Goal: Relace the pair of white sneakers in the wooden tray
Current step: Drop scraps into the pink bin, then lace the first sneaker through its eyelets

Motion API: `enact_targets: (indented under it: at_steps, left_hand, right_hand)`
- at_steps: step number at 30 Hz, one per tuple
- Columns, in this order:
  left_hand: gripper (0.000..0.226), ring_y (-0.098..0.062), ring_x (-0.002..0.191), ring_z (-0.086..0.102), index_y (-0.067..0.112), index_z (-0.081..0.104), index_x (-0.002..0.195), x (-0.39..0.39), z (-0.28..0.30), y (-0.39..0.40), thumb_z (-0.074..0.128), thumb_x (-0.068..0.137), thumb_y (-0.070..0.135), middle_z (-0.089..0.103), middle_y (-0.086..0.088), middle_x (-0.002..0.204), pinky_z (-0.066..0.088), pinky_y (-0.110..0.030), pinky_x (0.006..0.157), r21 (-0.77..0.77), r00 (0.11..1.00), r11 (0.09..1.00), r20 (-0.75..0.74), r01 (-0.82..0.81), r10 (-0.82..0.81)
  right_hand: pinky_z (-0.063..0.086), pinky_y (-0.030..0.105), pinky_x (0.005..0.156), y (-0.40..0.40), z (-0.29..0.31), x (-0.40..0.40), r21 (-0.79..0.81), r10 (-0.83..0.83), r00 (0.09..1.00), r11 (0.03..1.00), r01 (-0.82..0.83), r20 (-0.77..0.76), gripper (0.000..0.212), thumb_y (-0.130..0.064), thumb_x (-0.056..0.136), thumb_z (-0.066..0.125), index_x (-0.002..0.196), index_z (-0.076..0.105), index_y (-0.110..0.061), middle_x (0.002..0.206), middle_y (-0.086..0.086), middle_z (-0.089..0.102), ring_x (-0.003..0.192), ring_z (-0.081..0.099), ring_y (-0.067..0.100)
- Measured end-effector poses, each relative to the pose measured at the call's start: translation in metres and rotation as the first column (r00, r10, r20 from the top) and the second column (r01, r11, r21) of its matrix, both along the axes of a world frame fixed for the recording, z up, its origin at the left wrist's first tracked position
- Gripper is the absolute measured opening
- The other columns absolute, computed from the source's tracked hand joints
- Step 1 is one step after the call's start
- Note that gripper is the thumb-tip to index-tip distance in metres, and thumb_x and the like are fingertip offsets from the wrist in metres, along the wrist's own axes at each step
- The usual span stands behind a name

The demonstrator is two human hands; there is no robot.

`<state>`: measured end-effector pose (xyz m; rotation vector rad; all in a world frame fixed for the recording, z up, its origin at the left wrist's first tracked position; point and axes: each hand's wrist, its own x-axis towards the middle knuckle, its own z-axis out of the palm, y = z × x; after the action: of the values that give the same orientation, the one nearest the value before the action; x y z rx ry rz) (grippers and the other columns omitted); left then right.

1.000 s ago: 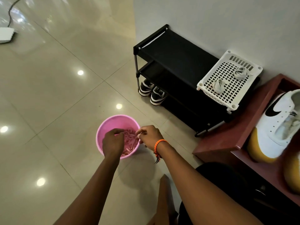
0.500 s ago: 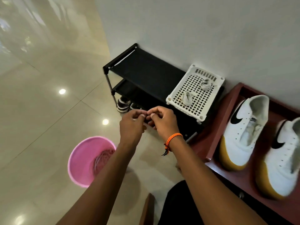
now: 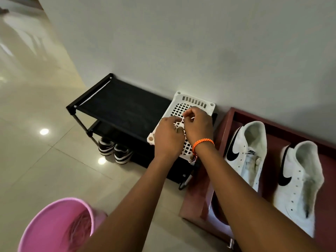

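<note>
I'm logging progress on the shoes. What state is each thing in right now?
White sneakers: unlaced, side by side in the wooden tray.
White basket: on the black rack.
Left hand: fingers curled over the basket.
Right hand: pinching something small and pale.
Pink bucket: on the floor, contents blurred.

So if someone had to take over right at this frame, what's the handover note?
Left hand and right hand are both over the white basket on the black rack, fingers curled round something small and pale; I can't tell what.
Both white sneakers lie in the wooden tray, eyelets empty.
The pink bucket stands on the floor.
Done: nothing laced. Left: lace both shoes.
</note>
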<state>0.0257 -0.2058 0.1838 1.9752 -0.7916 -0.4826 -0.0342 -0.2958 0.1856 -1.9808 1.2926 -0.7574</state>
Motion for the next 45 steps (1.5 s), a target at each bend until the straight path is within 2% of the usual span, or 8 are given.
enact_targets:
  at_steps: [5, 10, 15, 20, 24, 31, 40, 45]
  left_hand:
    - [0.052, -0.037, 0.147, 0.039, 0.026, 0.056, 0.148, -0.010, -0.024, -0.019, 0.067, 0.097, 0.031, 0.033, -0.010, 0.168, 0.036, -0.049, 0.116, 0.438, 0.920, 0.886, 0.263, 0.153, -0.289]
    - [0.024, -0.029, 0.120, 0.051, 0.019, 0.065, 0.119, -0.019, -0.038, -0.022, 0.061, 0.096, 0.012, 0.054, -0.005, 0.130, 0.043, -0.038, 0.086, 0.444, 0.879, 0.896, 0.416, 0.029, -0.234]
    - [0.017, -0.025, 0.091, 0.055, 0.011, 0.064, 0.091, -0.021, -0.039, -0.027, 0.063, 0.084, -0.004, 0.060, -0.004, 0.098, 0.036, -0.036, 0.067, 0.413, 0.860, 0.910, 0.459, 0.018, -0.225]
    - [0.027, -0.022, 0.085, 0.070, 0.015, 0.081, 0.089, -0.024, -0.039, -0.029, 0.064, 0.084, -0.005, 0.076, -0.002, 0.092, 0.061, -0.044, 0.077, 0.239, 0.960, 0.968, 0.280, -0.081, 0.012]
    - [0.015, 0.005, 0.074, 0.069, 0.025, 0.084, 0.093, -0.035, -0.012, -0.035, 0.079, 0.091, 0.011, 0.079, 0.011, 0.093, 0.054, -0.015, 0.071, 0.055, 0.986, 0.985, -0.014, -0.164, 0.165]
    - [0.014, -0.001, 0.080, 0.074, 0.023, 0.085, 0.090, -0.100, 0.040, -0.040, 0.084, 0.088, 0.010, 0.079, 0.010, 0.086, 0.062, -0.028, 0.080, -0.168, 0.960, 0.981, -0.275, -0.096, 0.046]
    - [0.015, -0.007, 0.079, 0.075, 0.027, 0.081, 0.086, -0.228, 0.045, -0.031, 0.081, 0.089, 0.012, 0.079, 0.010, 0.083, 0.065, -0.041, 0.078, -0.180, 0.918, 0.983, -0.381, 0.043, -0.110]
    - [0.016, -0.003, 0.077, 0.074, 0.027, 0.081, 0.093, -0.261, 0.023, -0.031, 0.081, 0.091, 0.011, 0.079, 0.012, 0.084, 0.063, -0.029, 0.071, -0.134, 0.918, 0.983, -0.359, 0.129, -0.169]
  right_hand:
    - [0.040, 0.050, 0.117, -0.049, -0.024, 0.013, -0.005, 0.140, 0.852, 0.986, -0.165, -0.504, 0.066, -0.008, 0.097, 0.055, 0.156, 0.044, -0.034, 0.166, 0.012, 0.030, 0.152, 0.029, 0.034]
    - [0.031, 0.052, 0.122, -0.066, -0.047, 0.018, -0.034, 0.158, 0.734, 0.970, -0.239, -0.660, 0.057, -0.008, 0.105, 0.046, 0.158, 0.043, -0.029, 0.166, 0.020, 0.027, 0.153, 0.026, 0.041]
    - [0.048, 0.041, 0.082, -0.069, -0.039, 0.014, -0.118, 0.159, 0.766, 0.949, -0.293, -0.622, 0.026, 0.003, 0.098, 0.049, 0.114, 0.068, -0.004, 0.121, 0.019, 0.061, 0.115, 0.059, 0.035]
    - [0.059, 0.036, 0.081, -0.076, -0.032, -0.005, -0.024, 0.157, 0.906, 0.983, -0.181, -0.393, 0.023, 0.005, 0.087, 0.063, 0.091, 0.079, -0.011, 0.100, 0.012, 0.075, 0.096, 0.071, 0.032]
    - [0.057, 0.028, 0.078, -0.076, 0.002, -0.046, -0.009, 0.070, 0.989, 0.997, -0.072, -0.128, 0.022, -0.005, 0.082, 0.074, 0.078, 0.082, -0.025, 0.087, -0.002, 0.078, 0.084, 0.070, 0.016]
    - [0.045, 0.010, 0.070, -0.051, 0.089, -0.164, -0.057, -0.046, 0.971, 0.996, 0.061, 0.233, 0.014, -0.007, 0.082, 0.083, 0.081, 0.084, -0.021, 0.076, -0.015, 0.075, 0.073, 0.068, -0.003]
    - [0.049, 0.007, 0.080, -0.011, 0.090, -0.297, -0.156, -0.277, 0.954, 0.943, 0.292, 0.112, 0.020, -0.006, 0.082, 0.081, 0.093, 0.083, -0.022, 0.093, -0.010, 0.078, 0.088, 0.070, -0.001]
    - [0.058, 0.041, 0.097, 0.015, 0.054, -0.332, 0.013, -0.313, 0.946, 0.949, 0.315, -0.086, 0.051, -0.009, 0.078, 0.086, 0.126, 0.076, -0.024, 0.122, 0.002, 0.076, 0.112, 0.071, 0.022]
